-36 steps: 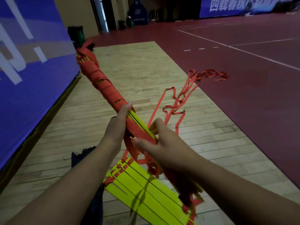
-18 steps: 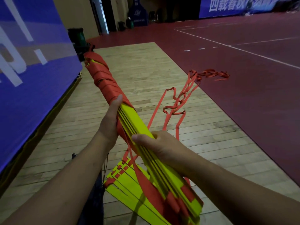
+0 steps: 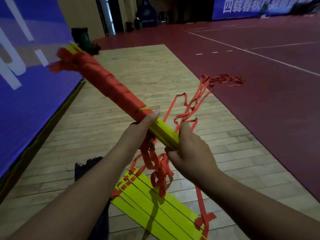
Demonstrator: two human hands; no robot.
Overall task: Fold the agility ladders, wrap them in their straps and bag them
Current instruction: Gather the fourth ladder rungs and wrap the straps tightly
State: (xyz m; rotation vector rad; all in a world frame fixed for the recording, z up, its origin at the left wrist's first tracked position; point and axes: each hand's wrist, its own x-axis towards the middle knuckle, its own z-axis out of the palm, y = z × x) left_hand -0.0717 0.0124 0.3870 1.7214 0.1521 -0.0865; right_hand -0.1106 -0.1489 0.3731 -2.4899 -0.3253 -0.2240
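I hold a bundle of yellow ladder rungs (image 3: 164,132) slanting up to the left, its upper part wound in orange strap (image 3: 110,84). My left hand (image 3: 143,123) grips the bundle where the wrapping ends. My right hand (image 3: 188,149) grips the bundle's near end, where loose orange strap (image 3: 159,168) hangs in loops below. More strap (image 3: 223,79) trails away across the floor to the right. A second ladder (image 3: 155,208) of flat yellow rungs lies on the wooden floor beneath my arms. A dark bag (image 3: 86,167) lies beside it, mostly hidden by my left arm.
A blue banner wall (image 3: 26,66) runs along the left. The wooden strip (image 3: 138,66) borders a dark red court floor (image 3: 259,101) on the right. A dark green bin (image 3: 81,37) stands at the far left end, by a doorway.
The bundle has swung from steep toward level, its wrapped end now further left. My right hand moved from the middle of the rungs to the near end, and the strap loops hang lower.
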